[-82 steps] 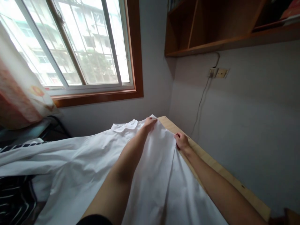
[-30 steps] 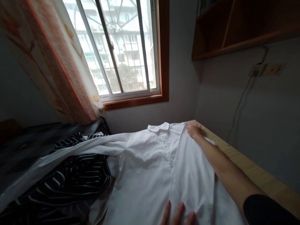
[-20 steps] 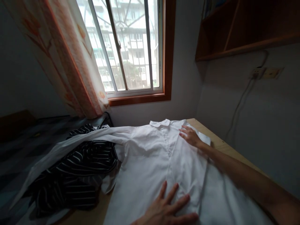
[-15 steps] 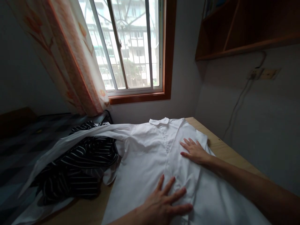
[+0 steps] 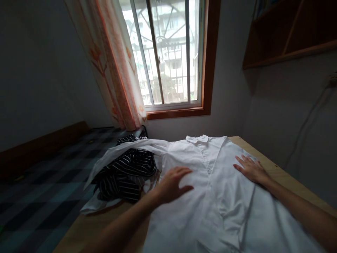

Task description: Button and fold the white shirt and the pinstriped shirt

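Observation:
A white button-up shirt [image 5: 184,211] lies spread on a wooden table [image 5: 105,225], its collar toward the window. The sleeve on the left stretches out across a heap of black striped clothing [image 5: 139,163]; the right side is folded inward over the front. My right hand [image 5: 250,169] rests flat on the folded right side with fingers spread. Over the shirt's left side is my left hand [image 5: 172,184], thumb and fingers apart and holding nothing. Whether it touches the cloth I cannot tell.
To the left stands a bed with a dark checked cover [image 5: 52,179]. A flowered curtain [image 5: 113,70] hangs beside the barred window [image 5: 168,63]. A wooden shelf [image 5: 289,52] is fixed high on the right wall, with a cable [image 5: 302,130] below.
My left hand has moved from the shirt's lower front up and toward its left side. My right hand still lies on the folded side. The view has turned left.

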Demonstrator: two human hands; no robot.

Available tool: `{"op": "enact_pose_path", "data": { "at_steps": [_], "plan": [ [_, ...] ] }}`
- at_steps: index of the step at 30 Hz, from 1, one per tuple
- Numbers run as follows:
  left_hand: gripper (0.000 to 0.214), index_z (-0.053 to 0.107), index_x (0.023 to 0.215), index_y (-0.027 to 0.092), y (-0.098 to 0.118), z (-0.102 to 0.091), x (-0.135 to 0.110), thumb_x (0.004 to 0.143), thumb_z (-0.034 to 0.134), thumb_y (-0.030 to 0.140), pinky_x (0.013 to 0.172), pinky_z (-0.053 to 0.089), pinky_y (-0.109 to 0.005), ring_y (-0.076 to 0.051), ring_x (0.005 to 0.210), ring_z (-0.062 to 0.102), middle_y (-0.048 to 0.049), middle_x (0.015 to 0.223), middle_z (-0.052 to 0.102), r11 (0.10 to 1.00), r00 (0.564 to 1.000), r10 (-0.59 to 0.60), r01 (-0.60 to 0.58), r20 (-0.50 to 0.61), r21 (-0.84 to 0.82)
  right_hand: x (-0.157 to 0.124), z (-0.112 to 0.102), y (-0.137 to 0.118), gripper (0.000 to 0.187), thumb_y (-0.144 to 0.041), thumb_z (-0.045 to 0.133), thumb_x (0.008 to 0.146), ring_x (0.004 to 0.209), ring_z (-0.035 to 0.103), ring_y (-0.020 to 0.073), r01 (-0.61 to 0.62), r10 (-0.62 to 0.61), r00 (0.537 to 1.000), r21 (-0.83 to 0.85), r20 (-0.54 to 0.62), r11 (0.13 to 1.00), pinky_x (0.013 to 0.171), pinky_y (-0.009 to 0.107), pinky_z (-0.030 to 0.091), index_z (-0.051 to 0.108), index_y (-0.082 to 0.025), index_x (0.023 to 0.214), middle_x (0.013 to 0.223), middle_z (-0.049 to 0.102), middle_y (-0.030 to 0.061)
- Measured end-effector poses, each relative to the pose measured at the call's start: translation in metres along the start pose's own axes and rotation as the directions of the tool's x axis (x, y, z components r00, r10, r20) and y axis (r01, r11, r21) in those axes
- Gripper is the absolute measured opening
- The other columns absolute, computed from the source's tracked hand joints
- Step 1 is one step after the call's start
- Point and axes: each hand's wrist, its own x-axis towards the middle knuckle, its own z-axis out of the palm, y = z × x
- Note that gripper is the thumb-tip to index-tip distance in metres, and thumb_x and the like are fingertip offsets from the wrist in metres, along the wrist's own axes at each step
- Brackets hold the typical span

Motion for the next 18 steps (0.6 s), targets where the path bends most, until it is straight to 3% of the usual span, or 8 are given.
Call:
{"op": "enact_pose_path", "data": {
  "at_steps": [2,3,5,8,11,13,16,18],
  "plan": [
    [0.039,0.060,0.124,0.023,-0.046,-0.043,0.000,0.088,0.056,0.038,0.102,0.042,-0.041,-0.027,0.116,0.056,-0.0091,0.127,0.062,0.933,0.942,-0.193,0.263,-0.276,0.244,-0.001,0.003,0.002,0.070,-0.061,0.024,0.091,0.143,0.026,0.0309,-0.002,0.002,1.000,0.005,-0.014,1.000,0.114,0.054,0.019,0.035,-0.023,0.149,0.156,0.030,0.0115],
    [0.038,0.060,0.124,0.023,-0.070,-0.064,-0.003,0.089,0.053,0.036,0.101,0.042,-0.042,-0.028,0.115,0.056,-0.0098,0.126,0.063,0.857,0.883,-0.265,0.400,-0.388,0.325,-0.001,0.004,0.002,0.070,-0.061,0.024,0.091,0.143,0.026,0.0308,-0.001,0.002,1.000,0.011,-0.020,1.000,0.114,0.054,0.020,0.035,-0.022,0.148,0.155,0.031,0.0110],
    [0.042,0.059,0.125,0.020,-0.115,-0.102,-0.015,0.087,0.052,0.035,0.097,0.042,-0.045,-0.032,0.115,0.055,-0.0127,0.126,0.061,0.656,0.774,-0.384,0.612,-0.503,0.442,0.000,0.004,0.003,0.069,-0.060,0.025,0.091,0.143,0.026,0.0305,-0.002,0.003,1.000,0.023,-0.025,1.000,0.113,0.053,0.022,0.036,-0.022,0.148,0.155,0.031,0.0102],
    [0.043,0.061,0.123,0.018,-0.164,-0.140,-0.040,0.082,0.052,0.026,0.085,0.047,-0.042,-0.034,0.107,0.059,-0.0141,0.123,0.063,0.457,0.702,-0.596,0.696,-0.390,0.555,0.000,0.003,0.003,0.069,-0.059,0.025,0.091,0.143,0.027,0.0298,-0.011,0.011,1.000,0.023,-0.019,1.000,0.114,0.052,0.022,0.037,-0.022,0.148,0.155,0.032,0.0098],
    [0.039,0.065,0.117,0.020,-0.187,-0.161,-0.060,0.082,0.048,0.021,0.080,0.046,-0.038,-0.032,0.100,0.063,-0.0125,0.115,0.068,0.386,0.625,-0.688,0.746,-0.369,0.543,-0.001,0.002,0.002,0.068,-0.058,0.025,0.091,0.143,0.027,0.0292,-0.016,0.017,1.000,0.023,-0.026,1.000,0.114,0.053,0.021,0.036,-0.022,0.148,0.155,0.033,0.0090],
    [0.039,0.065,0.118,0.020,-0.193,-0.169,-0.067,0.081,0.049,0.022,0.076,0.046,-0.034,-0.029,0.097,0.064,-0.0098,0.113,0.069,0.372,0.535,-0.748,0.829,-0.394,0.418,-0.002,0.001,0.001,0.067,-0.058,0.025,0.091,0.142,0.028,0.0293,-0.014,0.015,0.999,0.026,-0.032,1.000,0.114,0.053,0.022,0.037,-0.022,0.147,0.154,0.033,0.0089],
    [0.037,0.065,0.114,0.014,-0.199,-0.177,-0.072,0.083,0.050,0.027,0.068,0.046,-0.024,-0.022,0.090,0.065,-0.0077,0.108,0.071,0.378,0.386,-0.847,0.921,-0.366,0.098,-0.002,0.000,0.001,0.067,-0.058,0.027,0.091,0.142,0.029,0.0301,-0.014,0.015,0.999,0.026,-0.034,1.000,0.113,0.053,0.023,0.039,-0.022,0.147,0.154,0.034,0.0097],
    [0.035,0.066,0.107,0.011,-0.202,-0.182,-0.072,0.087,0.046,0.030,0.063,0.045,-0.021,-0.018,0.082,0.065,-0.0069,0.100,0.072,0.415,0.388,-0.845,0.910,-0.368,0.007,-0.001,0.000,0.002,0.068,-0.058,0.027,0.091,0.142,0.029,0.0298,-0.017,0.018,0.999,0.021,-0.028,1.000,0.113,0.052,0.023,0.038,-0.021,0.147,0.154,0.034,0.0096]
  ]
}}
